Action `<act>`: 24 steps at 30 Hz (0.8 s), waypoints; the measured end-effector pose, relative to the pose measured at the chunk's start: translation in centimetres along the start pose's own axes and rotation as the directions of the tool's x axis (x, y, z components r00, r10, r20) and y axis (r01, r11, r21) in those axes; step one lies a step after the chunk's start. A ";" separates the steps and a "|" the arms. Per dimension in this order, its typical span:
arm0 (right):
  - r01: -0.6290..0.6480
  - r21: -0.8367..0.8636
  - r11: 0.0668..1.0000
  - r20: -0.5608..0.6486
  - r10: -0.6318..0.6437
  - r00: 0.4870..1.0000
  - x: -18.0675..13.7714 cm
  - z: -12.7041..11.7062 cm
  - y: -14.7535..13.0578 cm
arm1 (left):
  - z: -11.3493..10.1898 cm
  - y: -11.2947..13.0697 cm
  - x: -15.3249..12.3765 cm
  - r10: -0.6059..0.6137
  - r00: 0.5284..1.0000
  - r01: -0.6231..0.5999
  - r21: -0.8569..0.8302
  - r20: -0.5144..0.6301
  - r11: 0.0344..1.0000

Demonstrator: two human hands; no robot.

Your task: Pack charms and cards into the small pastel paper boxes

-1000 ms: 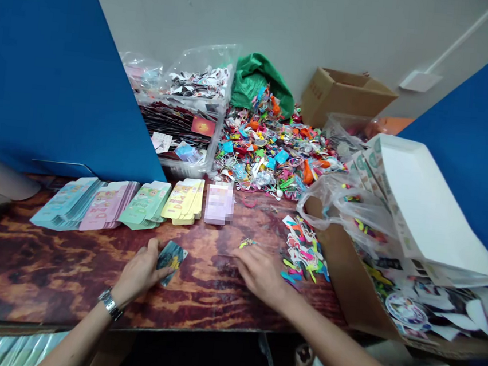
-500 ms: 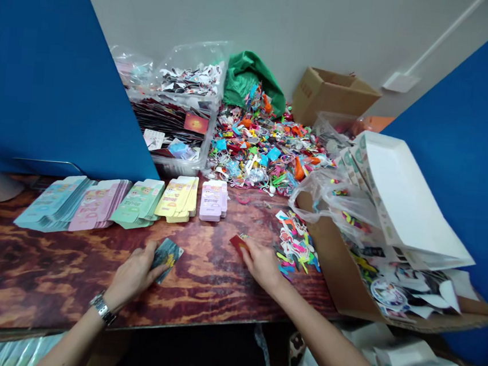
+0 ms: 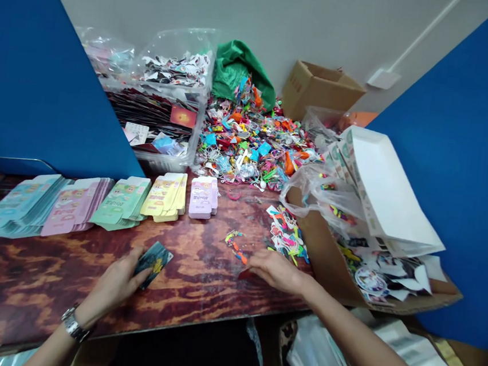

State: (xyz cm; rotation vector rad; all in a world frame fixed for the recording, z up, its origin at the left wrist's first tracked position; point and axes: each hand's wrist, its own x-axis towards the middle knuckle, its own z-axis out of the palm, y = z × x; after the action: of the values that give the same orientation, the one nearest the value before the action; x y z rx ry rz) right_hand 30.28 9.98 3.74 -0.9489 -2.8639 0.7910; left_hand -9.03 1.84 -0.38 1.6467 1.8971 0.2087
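Holding one teal card [image 3: 152, 264], left hand [image 3: 114, 283]

A bright blue panel [image 3: 43, 71] stands at the left and another blue panel [image 3: 444, 168] at the right, both angling toward an off-white wall [image 3: 158, 2]. A white conduit [image 3: 427, 29] climbs that wall diagonally from a small white box [image 3: 382, 78]. Below, a glossy, flame-grained wooden counter [image 3: 10, 281] crosses the view.
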 end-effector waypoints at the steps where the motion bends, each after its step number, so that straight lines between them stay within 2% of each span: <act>1: 0.020 -0.005 1.000 -0.014 -0.020 1.000 0.5 0.0 0.4 | 0.0 0.1 0.0 -0.009 1.000 0.009 -0.007 -0.007 1.000; 4: 0.096 0.010 0.995 -0.043 -0.096 0.994 2.5 -0.1 1.6 | -0.2 0.7 -0.2 0.016 1.000 -0.016 -0.016 -0.026 1.000; 7: 0.116 0.026 0.993 -0.059 -0.114 0.992 4.3 -0.4 2.3 | -0.2 1.5 -0.4 0.058 0.998 -0.060 -0.039 -0.036 0.997; 11: 0.138 0.084 0.987 -0.076 -0.132 0.988 5.5 -1.1 2.0 | 0.2 2.5 -0.3 0.094 0.996 -0.094 -0.067 -0.006 0.993; 13: 0.117 0.117 0.986 -0.104 -0.105 0.989 5.2 -1.5 1.4 | 0.5 2.9 -0.2 0.116 0.993 -0.116 -0.084 -0.006 0.990; 15: 0.013 0.137 0.990 -0.214 0.017 0.977 4.3 -2.1 1.1 | 0.9 3.5 0.1 0.137 0.990 -0.139 -0.103 -0.020 0.985; 16: -0.070 0.159 0.985 -0.295 0.115 0.949 3.6 -2.3 1.1 | 1.1 3.9 0.2 0.148 0.988 -0.151 -0.112 -0.033 0.982; 18: -0.267 0.241 0.933 -0.429 0.349 0.833 2.1 -2.6 1.6 | 1.5 5.1 0.5 0.171 0.983 -0.179 -0.138 -0.071 0.974; 20: -0.417 0.317 0.852 -0.467 0.523 0.713 0.7 -2.3 2.5 | 2.1 6.6 1.0 0.183 0.977 -0.200 -0.165 -0.111 0.966; 21: -0.467 0.334 0.819 -0.465 0.574 0.674 0.1 -2.0 3.0 | 2.5 7.4 1.3 0.182 0.975 -0.202 -0.174 -0.124 0.964; 24: -0.543 0.336 0.770 -0.444 0.637 0.630 -0.8 -0.6 4.2 | 3.7 9.8 2.4 0.168 0.977 -0.189 -0.169 -0.132 0.967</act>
State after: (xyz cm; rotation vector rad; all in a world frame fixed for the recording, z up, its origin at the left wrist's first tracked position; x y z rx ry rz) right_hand 33.33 12.71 2.34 -1.7935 -1.9497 0.6266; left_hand 1.10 5.21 0.67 1.7120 1.7546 0.5458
